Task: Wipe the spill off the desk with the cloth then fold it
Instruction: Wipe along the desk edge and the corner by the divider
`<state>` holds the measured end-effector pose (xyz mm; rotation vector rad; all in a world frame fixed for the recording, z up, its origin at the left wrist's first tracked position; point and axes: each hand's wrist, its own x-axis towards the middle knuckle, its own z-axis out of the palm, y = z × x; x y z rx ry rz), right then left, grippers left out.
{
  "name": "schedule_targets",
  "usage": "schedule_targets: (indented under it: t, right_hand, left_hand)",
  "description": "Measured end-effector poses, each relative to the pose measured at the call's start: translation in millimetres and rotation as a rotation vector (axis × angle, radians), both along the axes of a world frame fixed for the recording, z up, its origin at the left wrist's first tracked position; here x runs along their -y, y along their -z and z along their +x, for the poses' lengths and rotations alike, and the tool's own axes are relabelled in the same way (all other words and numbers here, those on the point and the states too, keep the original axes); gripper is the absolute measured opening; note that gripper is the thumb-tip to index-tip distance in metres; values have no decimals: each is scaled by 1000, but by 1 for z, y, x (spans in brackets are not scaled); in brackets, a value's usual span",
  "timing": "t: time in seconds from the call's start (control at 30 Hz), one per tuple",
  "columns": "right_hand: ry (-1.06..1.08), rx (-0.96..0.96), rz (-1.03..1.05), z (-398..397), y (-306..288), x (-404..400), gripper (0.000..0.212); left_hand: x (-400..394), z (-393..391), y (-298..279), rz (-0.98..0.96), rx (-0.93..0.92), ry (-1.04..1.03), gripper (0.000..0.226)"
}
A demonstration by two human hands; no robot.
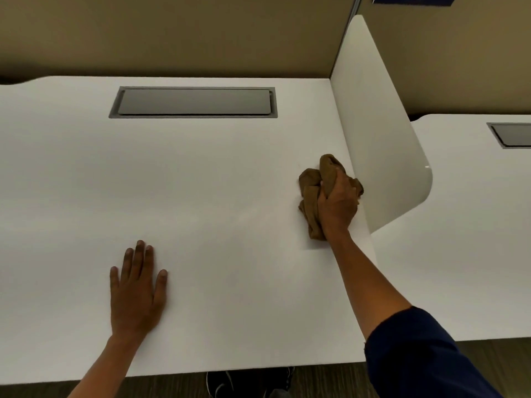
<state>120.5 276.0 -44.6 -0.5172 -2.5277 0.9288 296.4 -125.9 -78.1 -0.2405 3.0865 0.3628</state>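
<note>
Now, step: wiping, fold not begun.
R hand (337,206): grip clamped on bunched cloth (311,193), by divider (376,139).
L hand (138,291): flat on desk (201,173), fingers straight.
Next: prob. spread cloth w/ both hands, then fold.

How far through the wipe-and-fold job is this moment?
Done: no clear spill shows on the desk, only a faint smear. In hand: the right hand grips the bunched brown cloth beside the divider; the left hand rests flat. Left: folding.

Grey cable hatch (193,102), white divider (379,133)
</note>
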Motion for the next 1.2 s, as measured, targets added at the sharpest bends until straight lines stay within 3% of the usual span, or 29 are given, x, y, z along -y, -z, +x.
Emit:
schedule_targets:
  t: [0.07, 0.17, 0.37, 0.5, 0.57, 0.7, 0.8, 0.9, 1.03, 1.1, 1.2]
  right_hand:
    - [-25, -9, 55, -18, 1, 7, 35]
    - [-115, 133, 179, -46, 6, 19, 41]
    - [-299, 282, 187, -62, 0, 63, 45]
    - [-502, 117, 173, -27, -10, 120, 40]
    - [-626, 133, 74, -3, -9, 146, 37]
    - [-846, 206, 56, 38, 5, 171, 39]
    - [-931, 133, 129, 44, 2, 162, 42]
    - [-891, 97, 266, 32, 0, 135, 45]
    - [-661, 22, 187, 13, 4, 74, 26]
    - [-515, -32, 266, 5, 4, 46, 25]
    - [-368, 44, 277, 1, 5, 11, 29]
  left_hand:
    - [-1, 0, 0, -4, -2, -6, 71]
    - [-1, 0, 1, -5, -5, -13, 70]
    - [-1, -1, 2, -7, -5, -12, 69]
    - [0, -1, 4, -3, -2, -14, 68]
    - [1, 0, 5, -2, 0, -11, 68]
    - [2, 0, 4, 5, 0, -12, 68]
    - [1, 0, 3, 15, -4, -16, 69]
    - [1, 0, 2, 20, -12, -15, 68]
    - [1, 0, 3, 13, -19, -12, 69]
    - [2, 0, 4, 12, -23, -10, 69]
    - [2, 0, 5, 14, -20, -15, 69]
